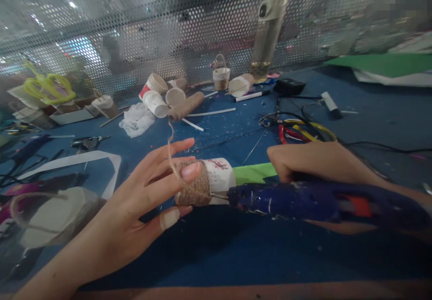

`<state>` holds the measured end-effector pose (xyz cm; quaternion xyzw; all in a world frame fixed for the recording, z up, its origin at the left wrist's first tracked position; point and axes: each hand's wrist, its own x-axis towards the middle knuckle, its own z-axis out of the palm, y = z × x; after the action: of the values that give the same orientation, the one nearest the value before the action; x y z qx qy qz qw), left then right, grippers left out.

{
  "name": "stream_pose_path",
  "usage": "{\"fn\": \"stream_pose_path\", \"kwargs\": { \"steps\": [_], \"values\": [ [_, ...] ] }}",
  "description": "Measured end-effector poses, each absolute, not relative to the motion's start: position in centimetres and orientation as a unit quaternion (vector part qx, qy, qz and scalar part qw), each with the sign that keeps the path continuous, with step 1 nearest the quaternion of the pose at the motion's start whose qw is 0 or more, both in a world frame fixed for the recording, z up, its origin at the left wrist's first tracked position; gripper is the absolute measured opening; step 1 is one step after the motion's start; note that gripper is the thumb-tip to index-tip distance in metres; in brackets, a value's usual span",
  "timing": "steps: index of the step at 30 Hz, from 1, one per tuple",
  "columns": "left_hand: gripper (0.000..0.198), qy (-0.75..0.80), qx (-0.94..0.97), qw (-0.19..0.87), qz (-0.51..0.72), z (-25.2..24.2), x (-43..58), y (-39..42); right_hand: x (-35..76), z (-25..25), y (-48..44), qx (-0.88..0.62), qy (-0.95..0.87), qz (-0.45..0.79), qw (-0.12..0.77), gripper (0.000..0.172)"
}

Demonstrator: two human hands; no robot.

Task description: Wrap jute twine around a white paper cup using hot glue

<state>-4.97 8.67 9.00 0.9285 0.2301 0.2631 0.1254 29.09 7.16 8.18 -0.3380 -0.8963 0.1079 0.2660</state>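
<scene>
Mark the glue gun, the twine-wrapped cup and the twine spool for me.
glue gun point(290, 199), head view, on its blue barrel.
twine-wrapped cup point(221, 176), head view, on its bare white part.
twine spool point(186, 106), head view, on its wound middle.

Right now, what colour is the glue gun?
The glue gun is dark blue, with an orange part; head view.

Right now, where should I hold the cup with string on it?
Probably the string-wrapped end of the cup, from the left, as the left hand does: it lies sideways, and the glue gun nozzle comes in from the right.
</scene>
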Motion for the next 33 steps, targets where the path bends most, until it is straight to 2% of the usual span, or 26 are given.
{"fn": "stream_pose_path", "kwargs": {
  "steps": [16, 26, 33],
  "values": [
    [0.080, 0.220, 0.937, 0.103, 0.250, 9.02, -5.02, 8.57, 28.82, 8.51, 7.24, -0.345, -0.873, 0.107, 0.328, 0.033],
    [0.077, 0.234, 0.930, 0.117, 0.257, 9.17, -4.92, 8.64, 29.20, 8.20, 7.19, -0.337, -0.887, 0.105, 0.299, 0.035],
    [0.095, 0.220, 0.925, 0.149, 0.271, 8.83, -5.05, 8.25, 29.01, 8.51, 7.36, -0.362, -0.873, 0.112, 0.307, 0.032]
  ]
}}
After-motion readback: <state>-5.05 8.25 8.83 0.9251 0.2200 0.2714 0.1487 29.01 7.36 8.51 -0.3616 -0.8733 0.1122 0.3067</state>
